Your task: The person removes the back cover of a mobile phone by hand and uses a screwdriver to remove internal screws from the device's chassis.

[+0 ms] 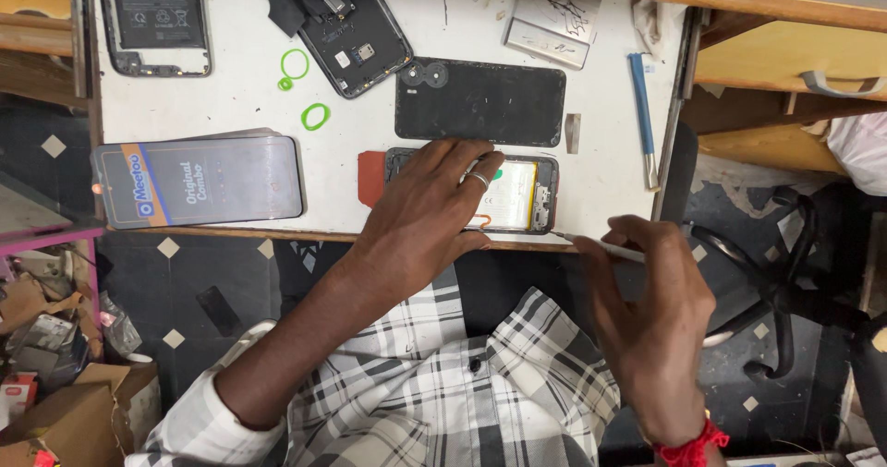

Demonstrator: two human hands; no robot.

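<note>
An opened phone [528,194] with its battery showing lies near the front edge of a white worktop [231,107]. My left hand [427,210], a ring on one finger, lies flat across the phone's left half and covers it. My right hand [647,301] hovers just off the table's front edge and holds a thin metal tool [596,244]; its tip points at the phone's lower right corner. A black back cover [480,102] lies flat just beyond the phone.
A stack of boxed phone screens [199,181] sits at the left edge. Two more opened phones [155,19] [346,24] lie at the back, with green rings [305,88] between. A blue-handled tool [643,116], a small box [552,25] and a swivel chair [785,273] are to the right.
</note>
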